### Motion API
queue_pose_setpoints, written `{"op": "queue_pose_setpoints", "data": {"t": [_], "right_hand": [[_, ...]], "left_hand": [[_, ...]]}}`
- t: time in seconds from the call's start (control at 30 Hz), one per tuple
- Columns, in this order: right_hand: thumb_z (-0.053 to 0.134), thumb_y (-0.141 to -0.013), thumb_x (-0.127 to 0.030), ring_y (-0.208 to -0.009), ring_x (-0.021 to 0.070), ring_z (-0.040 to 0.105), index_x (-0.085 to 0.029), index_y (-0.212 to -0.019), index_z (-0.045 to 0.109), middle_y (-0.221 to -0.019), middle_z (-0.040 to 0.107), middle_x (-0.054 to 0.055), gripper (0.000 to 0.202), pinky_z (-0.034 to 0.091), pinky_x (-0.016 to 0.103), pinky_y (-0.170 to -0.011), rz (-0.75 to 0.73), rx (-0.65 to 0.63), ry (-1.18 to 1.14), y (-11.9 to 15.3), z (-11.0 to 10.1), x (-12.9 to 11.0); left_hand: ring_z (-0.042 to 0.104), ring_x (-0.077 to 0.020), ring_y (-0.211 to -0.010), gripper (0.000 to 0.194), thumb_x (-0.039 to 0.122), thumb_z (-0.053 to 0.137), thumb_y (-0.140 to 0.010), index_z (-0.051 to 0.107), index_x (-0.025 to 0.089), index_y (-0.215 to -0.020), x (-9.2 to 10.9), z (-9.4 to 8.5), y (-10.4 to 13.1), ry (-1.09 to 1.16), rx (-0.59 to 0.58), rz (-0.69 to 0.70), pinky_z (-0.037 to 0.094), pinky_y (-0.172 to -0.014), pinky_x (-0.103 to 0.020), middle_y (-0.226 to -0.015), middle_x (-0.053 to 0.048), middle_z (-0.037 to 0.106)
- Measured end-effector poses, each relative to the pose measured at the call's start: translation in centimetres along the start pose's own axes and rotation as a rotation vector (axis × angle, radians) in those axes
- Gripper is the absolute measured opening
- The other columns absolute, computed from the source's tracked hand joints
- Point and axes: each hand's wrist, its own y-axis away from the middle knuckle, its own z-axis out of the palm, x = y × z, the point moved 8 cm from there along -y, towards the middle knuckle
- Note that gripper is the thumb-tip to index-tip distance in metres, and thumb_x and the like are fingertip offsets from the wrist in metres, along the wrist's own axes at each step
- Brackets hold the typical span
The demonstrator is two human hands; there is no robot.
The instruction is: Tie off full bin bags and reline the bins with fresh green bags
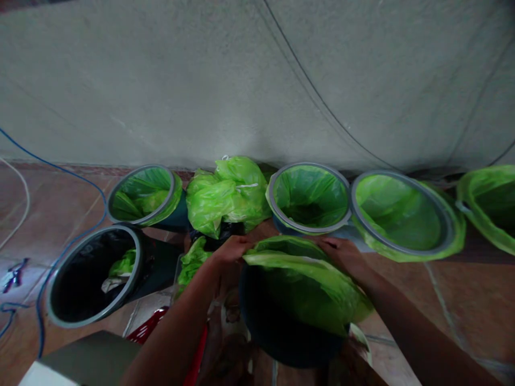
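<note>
In front of me stands a dark bin (pixel 281 338) with a green bin bag (pixel 293 262) draped over its far rim and hanging partly inside. On the left side, my left hand (pixel 233 249) is closed on the bag's edge at the rim. My right hand (pixel 338 251) grips the same edge on the opposite side, its fingers partly hidden behind the plastic. The near side of the bin's opening is bare of plastic.
Along the wall are green-lined bins (pixel 309 225) and a pile of tied green bags (pixel 229 198). To the left lies a black-lined bin (pixel 92 316), tilted, with green plastic inside. Crumpled green plastic (pixel 193 262), a blue cable (pixel 72 241) and a grey box (pixel 92 354) are also at left.
</note>
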Motion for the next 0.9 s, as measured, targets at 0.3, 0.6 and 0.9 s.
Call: {"op": "queue_pose_setpoints", "data": {"t": [0.3,0.6,0.9], "right_hand": [[0.047,-0.085,-0.046,-0.087,0.0251,0.070,-0.024,-0.090,0.072,-0.095,0.077,0.007,0.033,0.051,0.035,-0.078,0.043,0.059,-0.033,5.4,-0.9,4.1],[0.047,-0.085,-0.053,-0.084,0.0253,0.070,-0.020,-0.090,0.071,-0.091,0.076,0.008,0.041,0.052,0.033,-0.073,0.130,0.013,-0.141,6.9,-0.5,4.8],[0.051,-0.080,-0.056,-0.082,0.0251,0.069,-0.019,-0.086,0.072,-0.086,0.076,0.006,0.043,0.052,0.034,-0.074,0.229,-0.046,-0.250,7.3,-0.2,5.8]], "left_hand": [[0.064,-0.0163,-0.071,0.029,0.034,0.064,-0.068,0.067,0.014,-0.088,-1.0,-0.4,5.5,0.110,0.008,0.033,0.050,-0.064,-0.025,-0.078,-0.002,0.068],[0.068,-0.0180,-0.081,0.050,0.020,0.054,-0.080,0.056,0.014,-0.130,2.2,-1.9,4.8,-0.304,0.379,0.251,0.052,-0.078,-0.029,-0.104,-0.010,0.071],[0.066,-0.0192,-0.082,0.038,0.021,0.057,-0.075,0.072,0.014,-0.109,1.6,-0.3,4.1,-0.332,0.183,0.241,0.050,-0.079,-0.028,-0.092,-0.005,0.073]]}}
